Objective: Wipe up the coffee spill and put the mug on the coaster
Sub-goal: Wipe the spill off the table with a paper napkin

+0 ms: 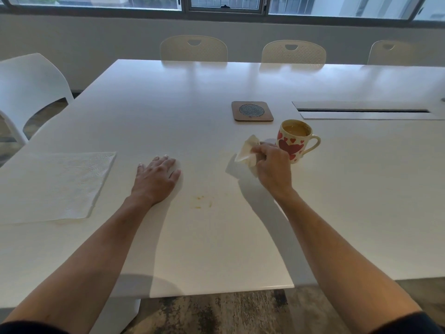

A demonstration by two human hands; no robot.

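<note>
A cream mug point(295, 141) with red hearts stands on the white table point(168, 97), with coffee inside and its handle pointing right. Behind it to the left lies a brown square coaster point(252, 111) with a grey round centre. My right hand point(272, 168) holds a crumpled white paper towel point(248, 151) just left of the mug, raised slightly off the table. Faint orange-brown coffee stains point(201, 202) mark the table between my arms. My left hand point(156, 178) rests flat on the table, fingers spread, holding nothing.
A flat paper towel sheet point(55, 186) lies at the left. A cable slot point(363, 110) is set into the table at the right. White chairs point(193, 48) line the far side and one chair point(29, 88) stands at the left. The near table edge point(216, 291) runs below my arms.
</note>
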